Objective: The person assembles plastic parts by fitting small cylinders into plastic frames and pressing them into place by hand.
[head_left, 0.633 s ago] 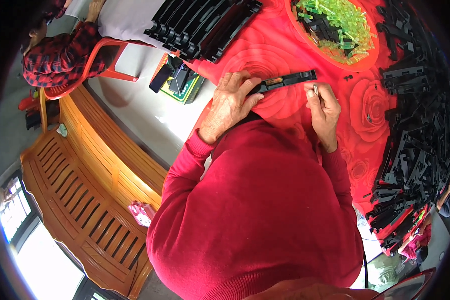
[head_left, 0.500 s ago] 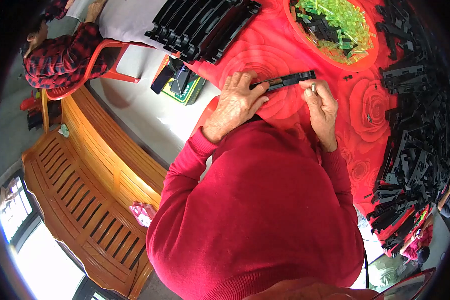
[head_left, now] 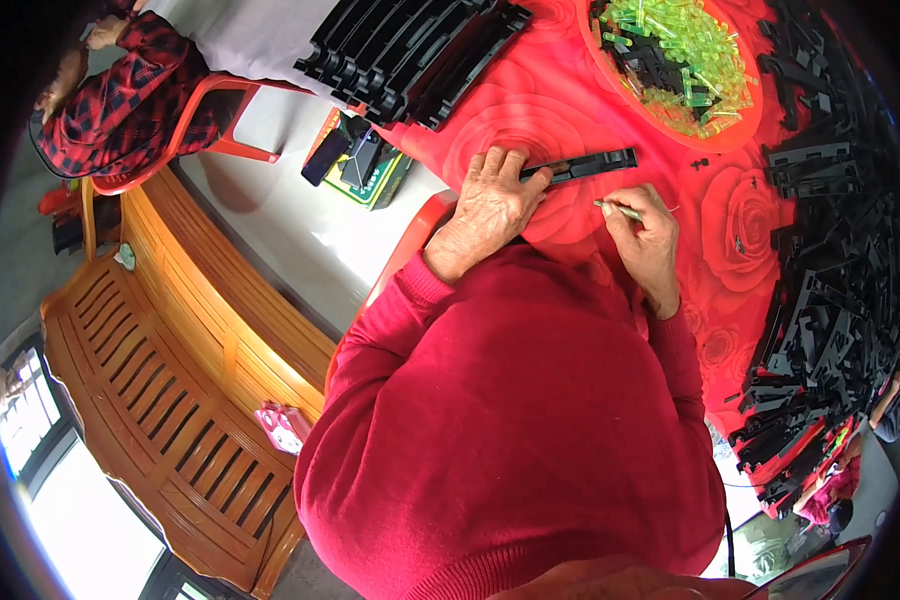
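Black plastic strip (head_left: 580, 166) lies flat on the red rose-print tablecloth (head_left: 570, 100), its near end pressed down under the left hand (head_left: 490, 205), fingers spread. Right hand (head_left: 645, 235) pinches a thin green pin (head_left: 620, 209) just beside it. Fitting looks underway; next, the pin wants aligning with the strip.

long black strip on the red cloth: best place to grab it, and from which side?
Grip the black strip at its free right end, from above, pinching across its narrow width. It lies flat on the red tablecloth, and the left hand already pins its left end, so the right end is probably the open part. The right hand holds a small green piece.
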Motion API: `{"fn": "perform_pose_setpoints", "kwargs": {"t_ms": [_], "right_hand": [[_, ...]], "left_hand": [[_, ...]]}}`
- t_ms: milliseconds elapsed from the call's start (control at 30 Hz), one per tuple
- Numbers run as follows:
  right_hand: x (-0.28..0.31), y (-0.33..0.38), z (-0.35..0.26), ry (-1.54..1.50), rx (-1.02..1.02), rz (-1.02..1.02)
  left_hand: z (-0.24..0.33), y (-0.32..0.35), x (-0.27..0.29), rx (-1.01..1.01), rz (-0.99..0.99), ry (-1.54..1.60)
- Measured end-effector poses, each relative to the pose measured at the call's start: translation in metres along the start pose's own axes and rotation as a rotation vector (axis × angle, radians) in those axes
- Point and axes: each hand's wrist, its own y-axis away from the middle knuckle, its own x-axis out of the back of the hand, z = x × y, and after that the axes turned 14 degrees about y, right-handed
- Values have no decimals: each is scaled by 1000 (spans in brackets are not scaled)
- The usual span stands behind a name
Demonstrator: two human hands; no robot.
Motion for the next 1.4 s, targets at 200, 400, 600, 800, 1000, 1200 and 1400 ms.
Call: {"fn": "perform_pose_setpoints", "kwargs": {"t_ms": [200, 400, 600, 800, 1000, 1200, 1400], "right_hand": [[8, -12, -9, 58, -246, -275], [-3, -38, -23, -225, -295, -278], [-29, -44, -11, -85, -158, -191], [-34, -48, -8, -16, -147, -202], [-38, -51, -5, 42, -124, -248], [-39, -48, -3, 2, -150, -248], [-46, -45, -11, 9, -94, -246]], "left_hand": [[-2, 10, 8, 7, 90, 114], [-3, 13, 6, -6, 64, 72], [-6, 10, 0, -22, 60, 28], [-9, 9, -1, -49, 58, -15], [-9, 5, 2, -62, 20, 13], [-14, 11, -6, -80, 70, 38], [-10, 6, -4, -95, 97, 68]]}}
